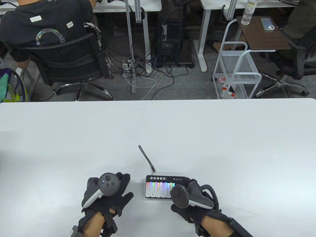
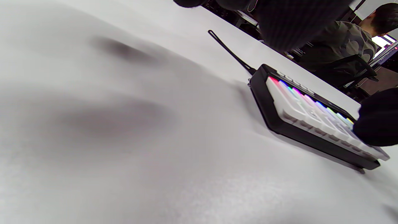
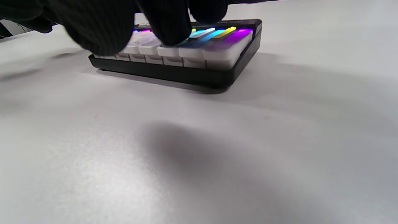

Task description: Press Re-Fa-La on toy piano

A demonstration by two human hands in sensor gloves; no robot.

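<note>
The toy piano point(image 1: 160, 188) is a small black box with white keys lit in rainbow colours, near the table's front edge. Keys labelled Re point(image 1: 153, 194) and Fa point(image 1: 163, 194) show; the keys further right are hidden under my right hand point(image 1: 190, 187). In the right wrist view my gloved fingertips point(image 3: 168, 28) touch the white keys of the piano point(image 3: 217, 56); whether a key is pushed down I cannot tell. My left hand point(image 1: 116, 197) lies flat on the table left of the piano, fingers spread, holding nothing. The left wrist view shows the piano point(image 2: 298, 109) and a right-hand fingertip point(image 2: 377, 121) on it.
A thin black strap point(image 1: 147, 158) runs from the piano's back left corner across the white table point(image 1: 158, 128). Beyond the far edge are office chairs, a white cart point(image 1: 237, 74) and cables on the floor.
</note>
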